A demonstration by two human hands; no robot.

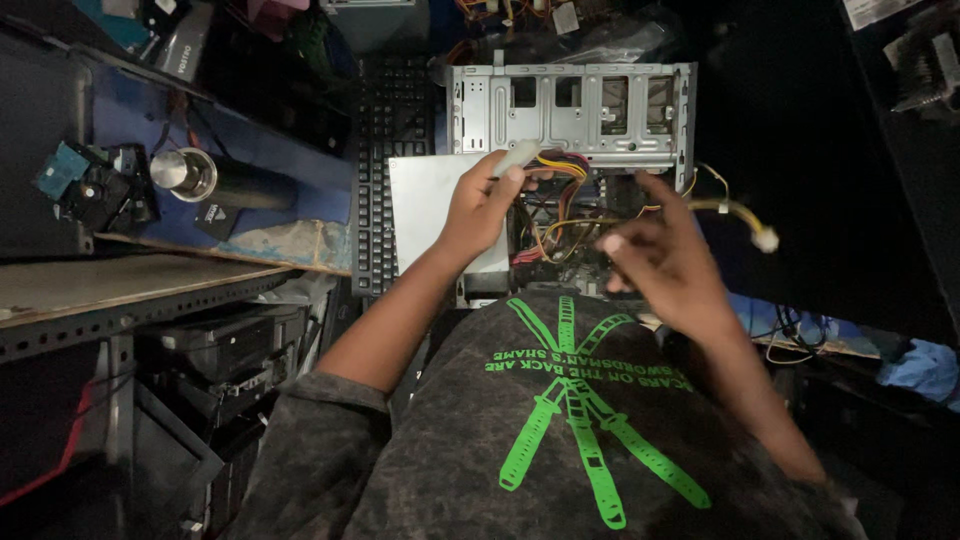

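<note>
Left hand [480, 205] pinches a white plug [520, 155] at the open PC case [570, 110] (12 o'clock); right hand [660, 250] released, blurred, wire bundle [560, 215] loose, cabling looks unfinished.

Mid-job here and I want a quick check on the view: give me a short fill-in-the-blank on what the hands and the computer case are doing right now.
1. The left hand pinches a pale ____ at the end of a bundle of yellow and red wires.
2. The right hand hovers over the open ____, holding nothing.
3. Left of the case, a black ____ stands on end.
4. A shiny metal ____ lies on the blue surface at far left.

Missing words: connector; computer case; keyboard; cylinder
</note>
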